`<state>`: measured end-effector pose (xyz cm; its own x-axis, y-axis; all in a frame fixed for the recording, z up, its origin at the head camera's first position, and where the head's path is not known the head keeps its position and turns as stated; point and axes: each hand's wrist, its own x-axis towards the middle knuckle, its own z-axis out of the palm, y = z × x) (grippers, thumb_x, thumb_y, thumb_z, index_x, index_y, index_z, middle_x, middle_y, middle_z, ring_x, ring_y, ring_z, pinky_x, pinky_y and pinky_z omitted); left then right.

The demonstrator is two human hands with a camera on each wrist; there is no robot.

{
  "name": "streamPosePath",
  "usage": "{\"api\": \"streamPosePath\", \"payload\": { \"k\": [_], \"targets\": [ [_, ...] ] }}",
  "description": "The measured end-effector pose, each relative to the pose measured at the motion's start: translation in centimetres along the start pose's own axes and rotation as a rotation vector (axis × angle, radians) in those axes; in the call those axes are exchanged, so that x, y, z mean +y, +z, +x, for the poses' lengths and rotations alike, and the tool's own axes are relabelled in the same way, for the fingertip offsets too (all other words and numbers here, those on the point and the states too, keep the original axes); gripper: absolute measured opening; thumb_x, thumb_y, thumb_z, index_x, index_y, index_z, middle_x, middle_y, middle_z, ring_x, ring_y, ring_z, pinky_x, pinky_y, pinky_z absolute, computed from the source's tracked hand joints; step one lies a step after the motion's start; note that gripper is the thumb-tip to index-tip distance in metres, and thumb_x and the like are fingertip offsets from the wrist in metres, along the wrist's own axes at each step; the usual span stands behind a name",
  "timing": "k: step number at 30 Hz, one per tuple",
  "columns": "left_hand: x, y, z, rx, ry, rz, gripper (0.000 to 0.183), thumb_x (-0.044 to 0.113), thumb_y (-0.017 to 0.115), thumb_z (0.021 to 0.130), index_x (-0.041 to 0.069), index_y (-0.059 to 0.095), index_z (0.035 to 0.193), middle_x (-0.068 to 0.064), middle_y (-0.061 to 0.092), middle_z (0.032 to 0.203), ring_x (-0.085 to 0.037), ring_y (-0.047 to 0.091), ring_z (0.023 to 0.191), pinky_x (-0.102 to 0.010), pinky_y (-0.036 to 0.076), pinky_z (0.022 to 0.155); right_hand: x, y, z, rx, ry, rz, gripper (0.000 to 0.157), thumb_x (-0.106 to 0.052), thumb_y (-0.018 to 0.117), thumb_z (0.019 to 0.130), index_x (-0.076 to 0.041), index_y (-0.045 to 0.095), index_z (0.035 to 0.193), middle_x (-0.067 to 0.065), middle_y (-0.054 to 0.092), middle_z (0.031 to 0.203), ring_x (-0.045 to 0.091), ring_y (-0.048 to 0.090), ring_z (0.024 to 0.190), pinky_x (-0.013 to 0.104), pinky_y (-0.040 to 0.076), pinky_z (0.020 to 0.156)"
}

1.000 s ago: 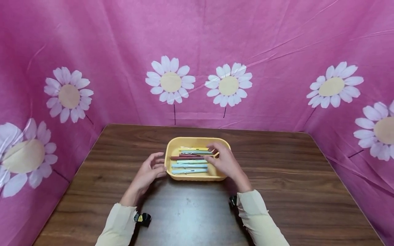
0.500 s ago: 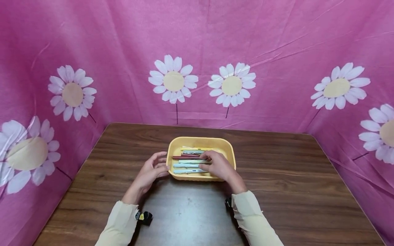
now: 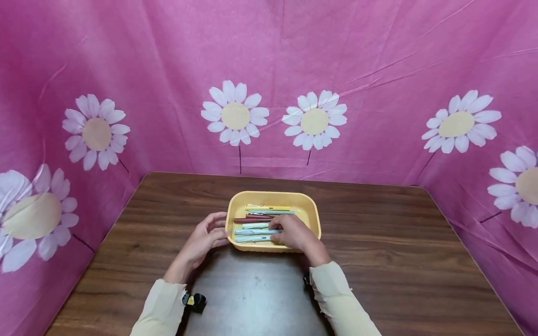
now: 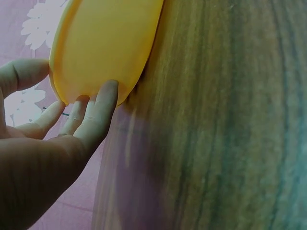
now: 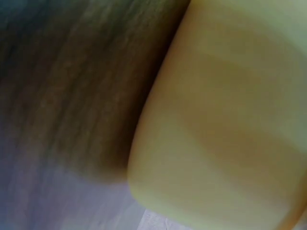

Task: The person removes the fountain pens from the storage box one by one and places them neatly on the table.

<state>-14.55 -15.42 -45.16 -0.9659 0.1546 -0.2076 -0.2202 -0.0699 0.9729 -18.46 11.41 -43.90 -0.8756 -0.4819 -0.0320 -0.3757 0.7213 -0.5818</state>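
A yellow tray (image 3: 308,215) stands on the table with several slim pens with wire clips lying side by side in it. A yellow pen (image 3: 273,208) lies farthest back, with dark red pens (image 3: 248,220), a pale green pen (image 3: 252,226) and light blue pens (image 3: 248,232) in front. My left hand (image 3: 203,240) touches the tray's left end with fingers spread; in the left wrist view its fingertips meet the outer wall. My right hand (image 3: 296,233) reaches inside, thumb and forefinger at the light blue pens' right ends. I cannot tell whether it pinches one.
The brown wooden table (image 3: 399,261) extends around the tray on all sides. A pink cloth (image 3: 269,42) with large white daisies hangs behind and at both sides. Each sleeve has a black wrist camera (image 3: 194,301) at its cuff.
My right hand has moved from the back pens toward the light blue pens at the front of the tray. My left hand stays at the tray's left end.
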Motion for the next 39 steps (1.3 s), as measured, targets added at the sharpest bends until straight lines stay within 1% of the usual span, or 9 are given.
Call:
{"api": "streamPosePath", "payload": {
  "k": [3,10,14,18,27,31,34,39],
  "targets": [
    [0.0,0.0,0.0,-0.016,0.005,-0.008,0.059,-0.010,0.056,0.090,-0.004,0.039,0.147,-0.031,0.048,0.137,-0.033,0.061,0.112,-0.034,0.058,0.088,0.0,0.1,0.1,-0.004,0.007,-0.009,0.014,-0.005,0.079,0.085,-0.011,0.077,0.097,-0.003,0.069,0.089,0.012,0.059,0.081,0.031,0.052,0.077],
    [0.1,-0.1,0.1,-0.018,-0.002,-0.002,0.059,-0.009,0.056,0.091,-0.003,0.038,0.147,-0.030,0.048,0.136,-0.032,0.061,0.111,-0.035,0.058,0.088,0.0,0.0,0.4,-0.007,-0.012,-0.018,0.016,-0.005,0.078,0.085,-0.010,0.078,0.100,-0.002,0.071,0.090,0.011,0.062,0.084,0.031,0.053,0.078],
    [0.1,-0.2,0.1,-0.017,-0.010,0.005,0.059,-0.008,0.056,0.092,-0.003,0.038,0.148,-0.030,0.048,0.135,-0.032,0.060,0.112,-0.035,0.058,0.088,0.0,0.1,0.6,-0.001,-0.031,-0.015,0.014,-0.003,0.077,0.085,-0.010,0.079,0.097,-0.002,0.072,0.088,0.011,0.062,0.082,0.030,0.053,0.077],
    [0.2,-0.3,0.1,-0.027,-0.007,-0.007,0.061,-0.009,0.057,0.090,-0.004,0.037,0.148,-0.030,0.048,0.134,-0.033,0.060,0.110,-0.036,0.058,0.088,0.1,0.2,0.7,0.002,-0.033,-0.009,0.012,-0.003,0.077,0.086,-0.013,0.079,0.093,-0.004,0.072,0.086,0.009,0.062,0.080,0.028,0.053,0.076],
    [0.3,-0.3,0.5,-0.063,0.014,-0.041,0.062,-0.010,0.058,0.090,-0.005,0.035,0.148,-0.033,0.047,0.135,-0.029,0.062,0.108,-0.037,0.058,0.089,0.5,-0.1,0.7,0.030,-0.056,-0.025,0.012,-0.001,0.076,0.087,-0.013,0.076,0.090,-0.003,0.070,0.086,0.011,0.061,0.080,0.031,0.053,0.076],
    [0.2,-0.3,0.6,-0.056,-0.001,-0.053,0.061,-0.010,0.058,0.091,-0.004,0.036,0.148,-0.032,0.046,0.135,-0.030,0.062,0.108,-0.037,0.058,0.089,0.7,-0.5,0.5,0.033,-0.058,-0.038,0.011,-0.002,0.075,0.088,-0.013,0.076,0.092,-0.002,0.072,0.090,0.013,0.064,0.086,0.034,0.055,0.080],
    [0.1,-0.3,0.5,-0.046,-0.004,-0.046,0.060,-0.009,0.058,0.092,-0.004,0.037,0.148,-0.032,0.047,0.135,-0.031,0.062,0.109,-0.038,0.058,0.089,0.6,-0.8,0.3,0.051,-0.061,-0.043,0.011,-0.003,0.075,0.089,-0.012,0.077,0.095,-0.001,0.073,0.094,0.015,0.066,0.089,0.036,0.055,0.083],
    [0.0,-0.5,0.2,-0.034,-0.004,-0.029,0.059,-0.008,0.057,0.093,-0.003,0.037,0.148,-0.031,0.047,0.135,-0.031,0.061,0.111,-0.038,0.058,0.089,0.2,-1.4,0.0,0.093,-0.080,-0.063,0.011,-0.004,0.077,0.088,-0.013,0.078,0.094,-0.002,0.073,0.092,0.015,0.066,0.088,0.036,0.055,0.083]
  ]
}}
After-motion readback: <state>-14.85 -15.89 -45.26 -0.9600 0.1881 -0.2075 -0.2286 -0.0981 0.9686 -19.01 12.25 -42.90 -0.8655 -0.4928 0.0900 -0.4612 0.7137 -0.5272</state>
